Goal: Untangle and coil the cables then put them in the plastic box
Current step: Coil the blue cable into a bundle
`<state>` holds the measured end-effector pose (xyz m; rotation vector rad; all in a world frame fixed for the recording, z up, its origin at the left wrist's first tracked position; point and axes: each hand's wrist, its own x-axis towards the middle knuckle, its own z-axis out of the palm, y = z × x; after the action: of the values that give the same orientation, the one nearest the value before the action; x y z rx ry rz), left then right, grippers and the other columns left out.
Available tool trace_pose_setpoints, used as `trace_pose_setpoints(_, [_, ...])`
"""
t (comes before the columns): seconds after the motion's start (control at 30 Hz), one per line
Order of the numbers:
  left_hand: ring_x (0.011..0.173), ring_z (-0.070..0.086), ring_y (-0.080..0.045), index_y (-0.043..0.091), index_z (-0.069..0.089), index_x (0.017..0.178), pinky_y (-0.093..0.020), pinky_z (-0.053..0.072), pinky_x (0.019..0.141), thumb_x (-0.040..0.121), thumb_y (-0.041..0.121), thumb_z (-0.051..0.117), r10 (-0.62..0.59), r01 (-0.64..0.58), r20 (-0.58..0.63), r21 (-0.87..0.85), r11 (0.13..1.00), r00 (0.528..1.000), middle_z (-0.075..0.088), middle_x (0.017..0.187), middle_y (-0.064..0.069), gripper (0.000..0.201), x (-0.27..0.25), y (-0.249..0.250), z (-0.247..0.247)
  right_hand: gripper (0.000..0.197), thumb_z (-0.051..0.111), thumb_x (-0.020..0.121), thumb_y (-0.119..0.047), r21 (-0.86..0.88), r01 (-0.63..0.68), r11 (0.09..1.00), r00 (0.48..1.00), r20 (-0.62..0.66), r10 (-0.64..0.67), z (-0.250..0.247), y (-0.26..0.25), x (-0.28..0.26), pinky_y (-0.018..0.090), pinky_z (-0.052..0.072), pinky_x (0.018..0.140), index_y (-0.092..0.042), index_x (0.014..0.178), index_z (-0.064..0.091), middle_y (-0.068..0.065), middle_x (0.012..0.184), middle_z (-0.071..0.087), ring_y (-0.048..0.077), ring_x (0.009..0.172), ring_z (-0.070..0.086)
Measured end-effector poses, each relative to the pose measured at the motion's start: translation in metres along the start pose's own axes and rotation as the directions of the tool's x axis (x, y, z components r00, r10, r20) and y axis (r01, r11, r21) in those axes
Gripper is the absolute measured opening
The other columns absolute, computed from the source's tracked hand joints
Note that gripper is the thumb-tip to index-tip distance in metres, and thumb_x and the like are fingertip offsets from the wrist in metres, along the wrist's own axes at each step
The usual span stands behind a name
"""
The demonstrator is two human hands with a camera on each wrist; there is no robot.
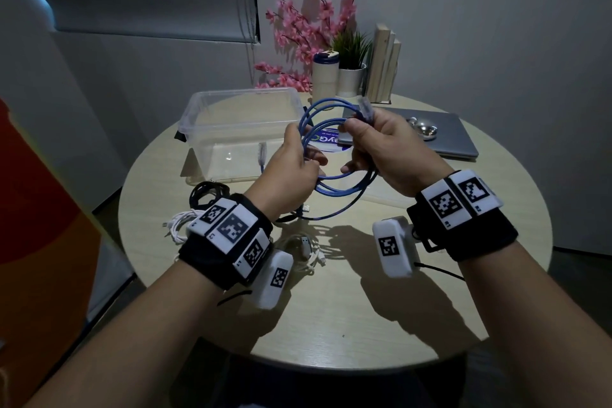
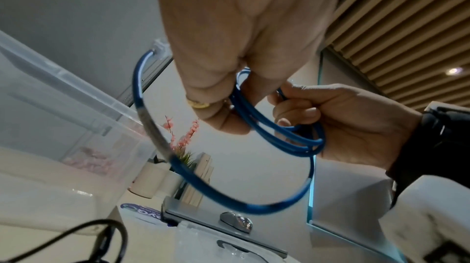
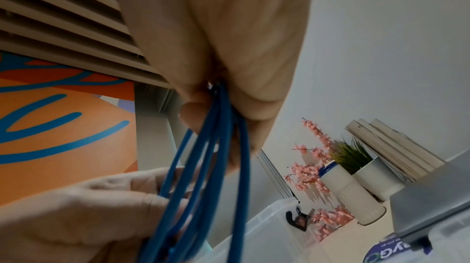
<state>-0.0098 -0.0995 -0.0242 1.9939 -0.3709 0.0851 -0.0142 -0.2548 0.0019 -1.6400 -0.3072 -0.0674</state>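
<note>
A blue network cable (image 1: 334,175) hangs in several loops between both hands above the round table (image 1: 397,308). My left hand (image 1: 298,166) grips the loops on their left side, fingers curled round them. My right hand (image 1: 367,139) holds the right side, with one clear plug (image 1: 364,106) sticking up from the fingers. The cable's other plug (image 1: 262,152) dangles left of the left hand. In the wrist views the blue strands (image 2: 292,142) (image 3: 211,166) pass through curled fingers. The clear plastic box (image 1: 198,116) stands open behind the left hand. A black cable (image 1: 208,194) and white cables (image 1: 308,252) lie on the table.
A closed grey laptop (image 1: 463,142) with a shiny metal object (image 1: 425,129) on it lies at the back right. Pink flowers (image 1: 311,26), two white pots (image 1: 326,79), a green plant and books (image 1: 384,66) stand at the back. The box lid (image 1: 381,197) lies under the hands.
</note>
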Motion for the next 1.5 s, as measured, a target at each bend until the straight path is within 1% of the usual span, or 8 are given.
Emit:
trace_pose_setpoints(0.17, [0.094, 0.056, -0.013, 0.015, 0.045, 0.126, -0.02, 0.045, 0.083, 0.094, 0.027, 0.055, 0.235, -0.189, -0.213, 0.219, 0.957, 0.948, 0.056, 0.106, 0.003, 0.035, 0.003, -0.009, -0.002, 0.02, 0.04, 0.101, -0.013, 0.062, 0.008, 0.998, 0.993, -0.114, -0.001, -0.002, 0.001, 0.003, 0.03, 0.049, 0.051, -0.01, 0.083, 0.048, -0.012, 0.04, 0.038, 0.006, 0.037, 0.033])
trace_pose_setpoints(0.37, [0.096, 0.043, -0.018, 0.005, 0.045, 0.105, -0.033, 0.042, 0.091, 0.084, 0.028, 0.065, 0.382, -0.244, -0.619, 0.299, 0.923, 0.686, 0.04, 0.103, -0.003, 0.037, 0.007, -0.017, -0.007, 0.019, 0.038, 0.102, -0.017, 0.205, 0.127, 0.97, 0.932, -0.36, -0.046, -0.012, 0.005, 0.014, 0.025, 0.048, 0.048, -0.013, 0.085, 0.045, -0.009, 0.041, 0.036, 0.007, 0.037, 0.036])
trace_pose_setpoints(0.5, [0.102, 0.05, -0.015, 0.01, 0.031, 0.127, -0.019, 0.044, 0.083, 0.093, 0.04, 0.053, -0.086, 0.072, -0.414, -0.05, 0.996, 0.906, 0.042, 0.117, -0.002, 0.05, 0.01, -0.012, -0.003, 0.016, 0.038, 0.102, -0.02, 0.312, 0.179, 0.933, 0.918, -0.393, -0.044, -0.012, 0.003, 0.016, 0.024, 0.049, 0.048, -0.01, 0.091, 0.043, -0.011, 0.042, 0.044, 0.007, 0.04, 0.033])
trace_pose_setpoints(0.6, [0.097, 0.058, -0.012, 0.014, 0.038, 0.125, -0.023, 0.045, 0.079, 0.099, 0.042, 0.04, -0.278, 0.207, -0.133, -0.39, 0.897, 0.951, 0.061, 0.113, -0.001, 0.037, 0.014, -0.011, 0.003, 0.017, 0.037, 0.102, -0.022, 0.328, 0.164, 0.93, 0.928, -0.372, -0.032, -0.01, 0.002, 0.015, 0.025, 0.049, 0.051, -0.009, 0.093, 0.043, -0.01, 0.042, 0.044, 0.007, 0.041, 0.033])
trace_pose_setpoints(0.83, [0.058, 0.058, -0.014, 0.013, 0.048, 0.086, -0.036, 0.047, 0.077, 0.105, 0.022, 0.023, -0.214, 0.028, -0.187, -0.687, 0.726, 0.959, 0.054, 0.045, 0.006, 0.033, 0.015, 0.007, 0.001, 0.019, 0.038, 0.102, -0.022, 0.318, 0.106, 0.942, 0.959, -0.285, -0.012, -0.008, 0.005, 0.008, 0.028, 0.053, 0.053, -0.009, 0.09, 0.046, -0.006, 0.043, 0.033, 0.007, 0.04, 0.038])
trace_pose_setpoints(1.03, [0.041, 0.025, -0.007, 0.014, 0.046, 0.084, -0.021, 0.035, 0.044, 0.105, 0.025, 0.024, -0.13, 0.002, -0.153, -0.641, 0.768, 0.98, 0.028, 0.047, 0.008, 0.032, 0.01, -0.002, -0.005, 0.019, 0.041, 0.101, -0.023, 0.358, 0.113, 0.927, 0.964, -0.267, -0.015, -0.012, 0.001, 0.008, 0.027, 0.05, 0.049, -0.008, 0.091, 0.047, -0.004, 0.049, 0.036, 0.008, 0.041, 0.04])
trace_pose_setpoints(1.2, [0.04, 0.023, -0.006, 0.015, 0.043, 0.082, -0.02, 0.03, 0.042, 0.105, 0.023, 0.024, -0.026, 0.018, -0.012, -0.46, 0.888, 1.0, 0.029, 0.043, 0.012, 0.031, 0.007, -0.011, 0.0, 0.02, 0.041, 0.101, -0.022, 0.387, 0.117, 0.915, 0.97, -0.244, -0.021, -0.009, 0.002, 0.006, 0.025, 0.048, 0.047, -0.009, 0.086, 0.043, -0.001, 0.054, 0.038, 0.008, 0.042, 0.04])
trace_pose_setpoints(1.5, [0.041, 0.02, -0.007, 0.016, 0.041, 0.078, -0.018, 0.026, 0.04, 0.105, 0.028, 0.023, -0.178, 0.14, -0.023, -0.522, 0.842, 0.984, 0.028, 0.043, 0.011, 0.034, 0.004, -0.016, -0.004, 0.025, 0.039, 0.101, -0.023, 0.43, 0.087, 0.899, 0.973, -0.231, 0.016, -0.01, -0.002, 0.002, 0.018, 0.031, 0.038, -0.013, 0.079, 0.04, -0.002, 0.056, 0.04, 0.006, 0.041, 0.035])
